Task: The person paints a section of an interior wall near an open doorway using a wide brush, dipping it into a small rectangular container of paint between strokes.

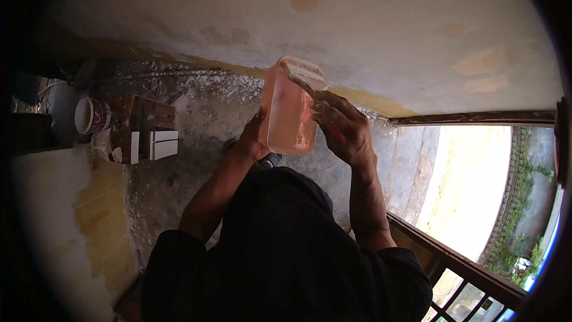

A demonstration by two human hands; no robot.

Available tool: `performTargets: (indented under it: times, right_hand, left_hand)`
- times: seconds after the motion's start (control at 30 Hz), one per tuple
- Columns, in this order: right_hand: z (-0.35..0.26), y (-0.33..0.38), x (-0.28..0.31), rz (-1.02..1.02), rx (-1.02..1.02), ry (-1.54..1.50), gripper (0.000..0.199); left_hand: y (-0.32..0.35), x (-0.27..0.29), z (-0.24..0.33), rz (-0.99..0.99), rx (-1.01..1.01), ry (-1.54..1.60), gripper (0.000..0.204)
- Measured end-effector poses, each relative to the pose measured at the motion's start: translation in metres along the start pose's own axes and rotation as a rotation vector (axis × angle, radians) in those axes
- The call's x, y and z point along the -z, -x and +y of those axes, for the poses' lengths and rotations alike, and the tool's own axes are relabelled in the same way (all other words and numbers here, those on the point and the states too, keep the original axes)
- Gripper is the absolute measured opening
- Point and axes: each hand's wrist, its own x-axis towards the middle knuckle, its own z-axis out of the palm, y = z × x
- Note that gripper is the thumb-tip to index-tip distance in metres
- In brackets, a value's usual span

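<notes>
My left hand [255, 138] is wrapped round the side of a pinkish see-through plastic container [289, 120], held up in front of me; some of its fingers are hidden behind it. My right hand [344, 124], smeared with something pale, is closed on a flat paintbrush [305, 73]. The brush's pale bristles lie over the container's far rim, close to the wall, though whether they touch either one I cannot tell. A red part of the handle shows below the right fingers. What the container holds is not clear.
A patchy whitish wall [381, 30] runs across the far side. At left, a white tub [92, 115] stands by a brown wooden box [152, 111] with white pieces [164, 145] beside it. Pale splashes mark the grey floor [196, 179]. A dark railing [453, 265] and a bright opening lie at right.
</notes>
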Motion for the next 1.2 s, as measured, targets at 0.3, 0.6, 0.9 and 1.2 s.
performTargets:
  times: [0.3, 0.6, 0.9, 1.2]
  right_hand:
    - [0.013, 0.013, -0.011, 0.331, -0.330, -0.573, 0.027]
    - [0.022, 0.057, -0.062, 0.338, -1.034, -1.223, 0.026]
    - [-0.026, 0.051, -0.126, 0.075, -1.059, -1.487, 0.035]
    - [-0.059, 0.000, -0.200, 0.050, -0.978, -1.393, 0.043]
  left_hand:
    - [0.007, 0.007, -0.007, 0.115, -0.081, 0.025, 0.073]
    - [0.073, 0.046, 0.018, 0.311, -0.178, 0.053, 0.069]
    - [0.119, 0.084, 0.103, 0.281, -0.192, -0.077, 0.061]
    - [0.138, 0.156, 0.205, 0.387, 0.044, 0.022, 0.066]
